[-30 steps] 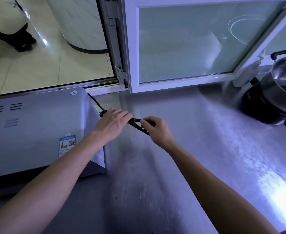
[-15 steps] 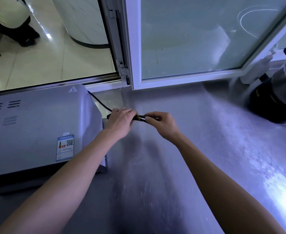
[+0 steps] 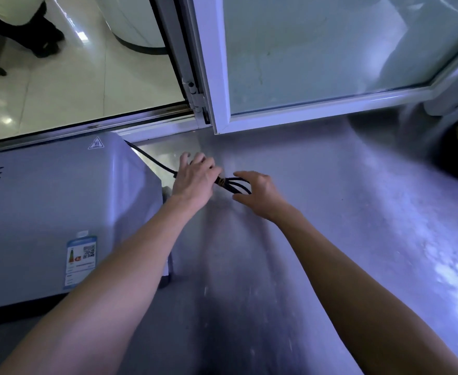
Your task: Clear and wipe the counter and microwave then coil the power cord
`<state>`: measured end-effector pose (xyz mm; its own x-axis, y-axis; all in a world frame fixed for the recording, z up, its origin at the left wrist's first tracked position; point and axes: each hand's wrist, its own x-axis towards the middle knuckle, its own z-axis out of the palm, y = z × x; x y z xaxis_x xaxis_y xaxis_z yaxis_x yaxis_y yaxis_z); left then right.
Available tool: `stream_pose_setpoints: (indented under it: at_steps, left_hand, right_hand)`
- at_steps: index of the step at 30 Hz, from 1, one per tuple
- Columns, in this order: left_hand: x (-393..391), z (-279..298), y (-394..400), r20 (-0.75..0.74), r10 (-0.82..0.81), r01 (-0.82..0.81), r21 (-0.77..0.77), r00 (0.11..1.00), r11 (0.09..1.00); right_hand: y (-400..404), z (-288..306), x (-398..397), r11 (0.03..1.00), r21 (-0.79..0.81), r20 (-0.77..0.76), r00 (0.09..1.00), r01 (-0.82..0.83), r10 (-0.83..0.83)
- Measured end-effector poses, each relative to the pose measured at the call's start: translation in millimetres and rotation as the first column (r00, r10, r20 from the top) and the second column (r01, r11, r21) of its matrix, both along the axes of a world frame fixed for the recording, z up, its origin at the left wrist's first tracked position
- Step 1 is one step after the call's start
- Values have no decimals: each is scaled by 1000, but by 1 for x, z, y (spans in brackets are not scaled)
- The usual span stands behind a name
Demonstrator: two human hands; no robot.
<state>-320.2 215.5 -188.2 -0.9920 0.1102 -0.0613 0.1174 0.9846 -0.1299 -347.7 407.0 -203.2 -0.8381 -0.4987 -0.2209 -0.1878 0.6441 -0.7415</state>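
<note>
Two hands flank the coiled power cord (image 3: 233, 184) on the tabletop (image 3: 330, 212). The left hand (image 3: 194, 180) covers its left end, grip unclear; the right hand (image 3: 256, 193) is spread beside its right end. The bundle's axis lies left-right, beside the microwave (image 3: 60, 212).

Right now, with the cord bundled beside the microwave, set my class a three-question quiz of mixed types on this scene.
1. True or false: the right hand grips the power cord.
2. The cord runs back behind which appliance? A) microwave B) kettle C) toaster
3. Fill in: the left hand rests on the bundled cord, which lies on the steel ____.

Key: 1 false, its fingers are spread open beside the bundle; 2 A; 3 counter.
</note>
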Motion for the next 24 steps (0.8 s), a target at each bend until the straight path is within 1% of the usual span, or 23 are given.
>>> stream_pose_setpoints:
  at_steps: [5, 10, 12, 15, 19, 21, 24]
  left_hand:
    - [-24, -19, -8, 28, 40, -39, -42, 999, 998]
    - [-31, -39, -14, 33, 88, -87, -32, 996, 996]
    - [-28, -44, -18, 45, 75, -74, -24, 996, 997]
    - [-17, -47, -19, 108, 42, -39, -37, 993, 999]
    - [5, -38, -17, 172, 75, -66, -55, 982, 996]
    - [21, -27, -14, 169, 81, -73, -51, 982, 996]
    - [51, -8, -9, 99, 71, -70, -12, 993, 997]
  right_hand:
    - [-14, -27, -20, 997, 17, -125, 990, -71, 72]
    - [-26, -49, -26, 995, 13, -191, 976, -101, 102]
    - [-31, -54, -25, 994, 31, -172, 979, -108, 112]
    - [-37, -53, -18, 989, 109, -96, 990, -97, 108]
    - [-27, -39, -4, 984, 166, -108, 990, -68, 87]
    - [-15, -29, 5, 975, 210, -102, 990, -74, 97]
    - [5, -13, 20, 968, 238, -140, 983, -80, 116]
